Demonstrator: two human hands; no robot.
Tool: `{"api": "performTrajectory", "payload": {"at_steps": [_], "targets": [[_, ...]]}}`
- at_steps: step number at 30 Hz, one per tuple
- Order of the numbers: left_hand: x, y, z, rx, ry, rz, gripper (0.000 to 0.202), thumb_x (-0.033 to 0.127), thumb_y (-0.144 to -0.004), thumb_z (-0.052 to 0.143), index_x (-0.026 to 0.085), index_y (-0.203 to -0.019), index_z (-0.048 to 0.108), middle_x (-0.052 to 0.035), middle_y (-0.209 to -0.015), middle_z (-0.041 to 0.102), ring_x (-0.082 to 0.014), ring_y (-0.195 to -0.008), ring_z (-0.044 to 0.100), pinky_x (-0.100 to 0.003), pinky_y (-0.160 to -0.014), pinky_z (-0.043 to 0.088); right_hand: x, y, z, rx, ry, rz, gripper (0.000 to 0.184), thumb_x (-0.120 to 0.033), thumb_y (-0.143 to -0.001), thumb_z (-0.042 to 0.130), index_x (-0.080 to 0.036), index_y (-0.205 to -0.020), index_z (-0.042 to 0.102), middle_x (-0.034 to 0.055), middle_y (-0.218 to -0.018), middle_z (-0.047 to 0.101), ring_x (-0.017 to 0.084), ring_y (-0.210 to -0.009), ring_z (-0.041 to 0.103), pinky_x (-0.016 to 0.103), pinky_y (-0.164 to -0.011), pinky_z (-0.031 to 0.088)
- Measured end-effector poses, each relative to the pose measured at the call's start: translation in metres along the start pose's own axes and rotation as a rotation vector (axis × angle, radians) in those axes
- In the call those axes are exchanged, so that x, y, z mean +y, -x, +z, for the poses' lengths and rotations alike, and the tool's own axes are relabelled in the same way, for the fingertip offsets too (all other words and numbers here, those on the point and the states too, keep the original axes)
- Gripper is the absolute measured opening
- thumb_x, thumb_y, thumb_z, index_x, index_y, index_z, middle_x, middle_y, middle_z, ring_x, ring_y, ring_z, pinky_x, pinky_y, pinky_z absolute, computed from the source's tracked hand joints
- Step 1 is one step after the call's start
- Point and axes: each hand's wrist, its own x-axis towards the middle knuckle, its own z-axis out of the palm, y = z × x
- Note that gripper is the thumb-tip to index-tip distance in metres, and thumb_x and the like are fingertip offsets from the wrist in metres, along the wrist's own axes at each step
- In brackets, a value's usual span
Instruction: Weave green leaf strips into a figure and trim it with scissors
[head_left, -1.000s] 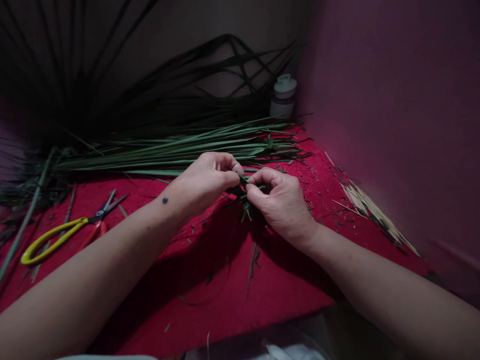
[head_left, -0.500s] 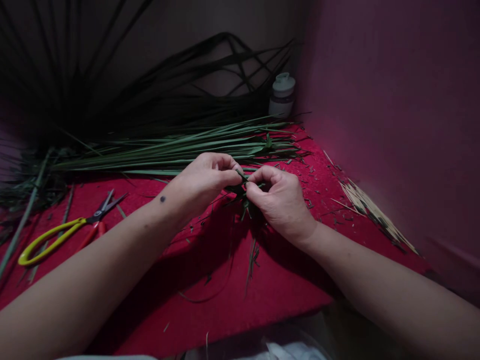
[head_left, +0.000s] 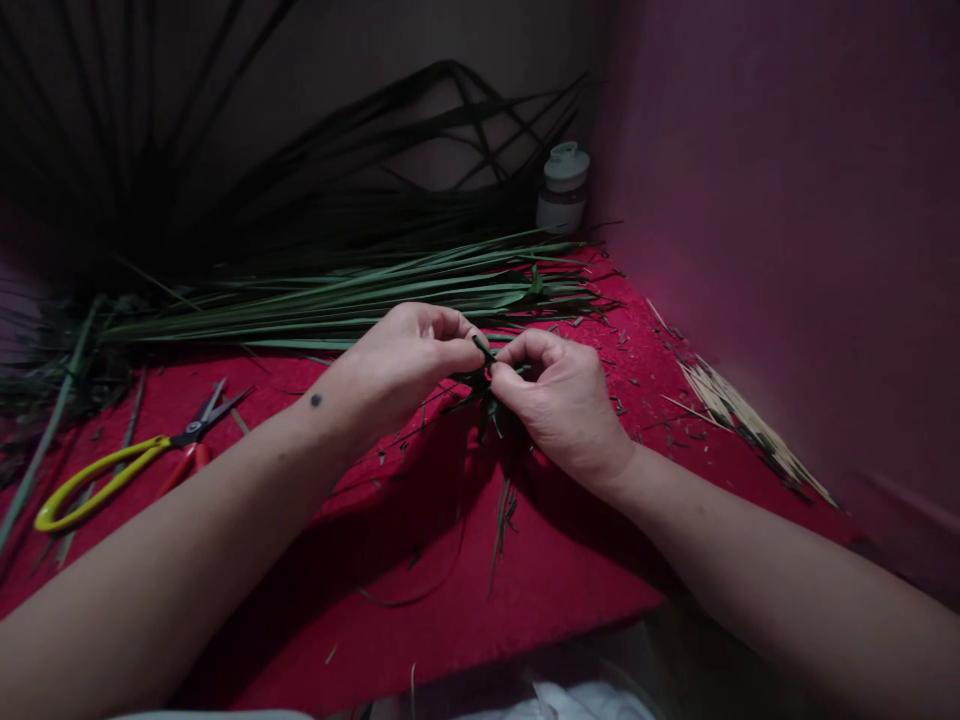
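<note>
My left hand [head_left: 409,355] is closed in a pinch on a dark green leaf strip [head_left: 486,350], thumb against forefinger. Facing it, my right hand [head_left: 562,395] pinches the same small green leaf piece from the right. The fingertips of both hands nearly meet over the red cloth. Leaf ends stick out below the fingers, and the rest of the piece is hidden behind them. Just beyond the hands lies a bundle of long green leaf strips [head_left: 360,300].
Scissors [head_left: 187,440] with a yellow and a red handle lie left of my forearm, blades apart. Thin pale sticks [head_left: 750,430] lie along the pink wall at right. A white-lidded bottle [head_left: 564,185] stands behind. Leaf scraps litter the red cloth [head_left: 547,570].
My hands hold almost the same pose. The leaf strip between the fingertips stands up slightly more, and the left forearm has shifted a little to the left.
</note>
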Motion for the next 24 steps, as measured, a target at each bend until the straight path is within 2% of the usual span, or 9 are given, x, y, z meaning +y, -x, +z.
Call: {"api": "performTrajectory", "payload": {"at_steps": [5,8,13,17,21,24], "targets": [[0.0,0.0,0.001,-0.031,0.051,-0.02,0.009,0.009,-0.061,0.061,0.014,-0.067,0.065,-0.0006,-0.061,0.061,-0.0101,-0.055,0.052,-0.021,-0.054,0.039,0.002,0.0,0.0,-0.014,-0.035,0.02,0.007,-0.016,-0.069,0.056,-0.017,-0.062,0.057,-0.0017,-0.058,0.055,0.01,-0.055,0.048,0.023,-0.052,0.039],[0.0,0.0,-0.001,-0.003,0.035,-0.014,0.009,0.011,-0.06,0.062,0.014,-0.067,0.066,-0.0009,-0.06,0.062,-0.0104,-0.055,0.052,-0.022,-0.054,0.038,0.003,-0.002,0.0,-0.033,-0.093,0.084,0.006,-0.017,-0.067,0.057,-0.016,-0.061,0.058,-0.0035,-0.054,0.052,0.008,-0.05,0.044,0.023,-0.049,0.037],[-0.004,-0.001,-0.003,0.058,-0.037,0.085,0.005,0.018,-0.06,0.065,0.016,-0.064,0.066,-0.0006,-0.061,0.062,-0.0132,-0.059,0.056,-0.024,-0.058,0.04,0.006,-0.008,-0.004,-0.15,-0.3,0.218,0.008,-0.021,-0.066,0.06,-0.016,-0.06,0.059,-0.0045,-0.052,0.05,0.007,-0.047,0.041,0.022,-0.047,0.034],[-0.004,-0.001,-0.004,0.059,-0.115,0.11,0.006,0.022,-0.064,0.063,0.016,-0.066,0.066,-0.0016,-0.062,0.062,-0.0139,-0.06,0.056,-0.024,-0.057,0.038,0.013,-0.012,-0.005,-0.217,-0.421,0.29,0.007,-0.022,-0.065,0.063,-0.016,-0.063,0.062,-0.0034,-0.054,0.052,0.008,-0.048,0.043,0.023,-0.047,0.034],[0.0,0.001,-0.005,0.087,-0.171,0.081,0.007,0.022,-0.067,0.063,0.016,-0.067,0.067,-0.0011,-0.06,0.06,-0.0096,-0.05,0.047,-0.023,-0.048,0.03,0.018,-0.013,-0.004,-0.233,-0.57,0.284,0.008,-0.019,-0.067,0.061,-0.016,-0.06,0.062,-0.0011,-0.058,0.055,0.01,-0.056,0.048,0.024,-0.054,0.039],[0.002,0.002,-0.005,0.104,-0.202,0.044,0.009,0.023,-0.068,0.062,0.015,-0.069,0.068,0.0018,-0.052,0.052,-0.0063,-0.042,0.035,-0.023,-0.043,0.021,0.018,-0.014,-0.004,-0.234,-0.625,0.257,0.013,-0.017,-0.069,0.057,-0.016,-0.057,0.061,-0.0008,-0.057,0.053,0.011,-0.059,0.05,0.024,-0.057,0.041]]}}
